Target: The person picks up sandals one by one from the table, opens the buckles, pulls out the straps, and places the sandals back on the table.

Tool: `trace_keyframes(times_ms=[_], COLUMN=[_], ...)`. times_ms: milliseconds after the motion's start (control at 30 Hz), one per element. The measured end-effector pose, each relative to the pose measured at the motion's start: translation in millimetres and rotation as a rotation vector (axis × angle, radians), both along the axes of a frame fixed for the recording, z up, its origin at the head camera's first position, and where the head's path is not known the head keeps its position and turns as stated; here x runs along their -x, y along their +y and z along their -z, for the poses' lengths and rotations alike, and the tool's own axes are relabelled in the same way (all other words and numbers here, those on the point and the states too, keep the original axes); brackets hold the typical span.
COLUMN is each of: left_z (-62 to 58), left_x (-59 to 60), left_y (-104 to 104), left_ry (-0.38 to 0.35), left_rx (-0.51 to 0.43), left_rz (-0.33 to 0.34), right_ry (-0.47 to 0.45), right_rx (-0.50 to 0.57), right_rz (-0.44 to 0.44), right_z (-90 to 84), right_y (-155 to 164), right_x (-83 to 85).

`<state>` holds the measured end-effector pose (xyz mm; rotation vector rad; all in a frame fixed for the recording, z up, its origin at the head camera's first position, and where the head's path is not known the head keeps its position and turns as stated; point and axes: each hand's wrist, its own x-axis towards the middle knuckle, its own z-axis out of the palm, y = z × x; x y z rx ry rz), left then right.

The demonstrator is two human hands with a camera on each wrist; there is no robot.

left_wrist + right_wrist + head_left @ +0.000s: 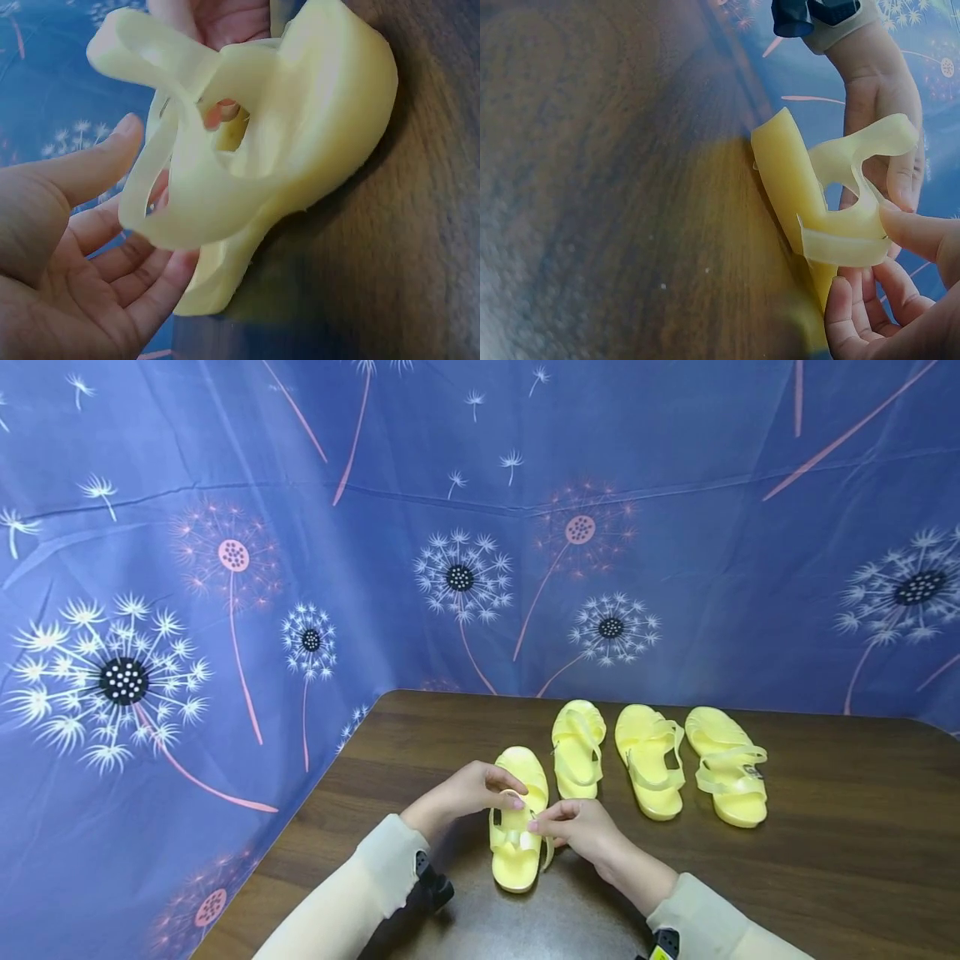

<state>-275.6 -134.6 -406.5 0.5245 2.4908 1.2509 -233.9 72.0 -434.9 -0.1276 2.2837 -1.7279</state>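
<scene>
yellow sandal lain lengthwise near-to-far on worktop | flanked equally: left hand and right hand pinched on its straps

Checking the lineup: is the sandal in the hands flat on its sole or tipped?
Flat: the sandal rests sole-down on the table, left hand and right hand pinching its straps.

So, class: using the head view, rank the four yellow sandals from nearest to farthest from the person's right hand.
1. Held sandal: pinched by the right hand, front left.
2. Second sandal: just behind.
3. Third sandal: farther right.
4. Fourth sandal: rightmost.
</scene>
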Motion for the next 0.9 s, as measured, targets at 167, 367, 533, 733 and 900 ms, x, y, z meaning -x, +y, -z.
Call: trace_keyframes(times_ms=[167, 367, 533, 733, 900], left_z=[-1.5, -3.9, -3.5, -1.3, -2.0], left_x=[2.2, 4.4, 4.5, 4.5, 5.4], left_y=[1.2, -2.7, -4.2, -2.0, -4.0], left_ry=[0.036, 0.034, 0.004, 0.037, 0.039], left_rx=[0.099, 0.151, 0.159, 0.166, 0.146], left_rz=[0.058, 0.074, 0.062, 0.039, 0.001], right_ry=[-0.012, -0.040, -0.061, -0.083, -0.073], right_rx=[0.028, 0.049, 0.077, 0.080, 0.079], right_rz=[-0.031, -0.022, -0.033, -0.025, -0.020], right_z=[-1.0, 1.8, 4.1, 4.4, 5.3], right_y=[-5.5, -13.6, -15.0, -15.9, -17.8], right_x=[-0.4, 1.4, 0.6, -1.2, -2.0])
